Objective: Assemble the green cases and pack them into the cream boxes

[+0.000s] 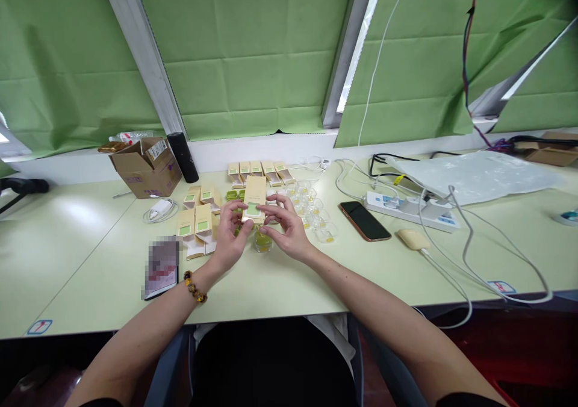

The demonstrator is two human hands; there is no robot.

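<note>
Between both hands, above the table, is a small tan cardboard box [256,191] with a green square on its front. My left hand [232,229] grips its left side, the thumb near the lower edge. The fingers of my right hand [288,229] are on its right side. Just below the box stands a small clear jar with green contents [262,242]. Other green jars [232,195] are partly hidden behind my left hand. Similar tan boxes [203,219] stand to the left, several with flaps open, and a row of boxes [257,171] stands behind.
Clear plastic pieces with yellow bits [318,219] lie to the right of my hands. Further right are a phone [365,220], a power strip [410,209] and loose white cables. A tablet-like device [162,267], a charger [160,208] and an open carton [147,169] are on the left.
</note>
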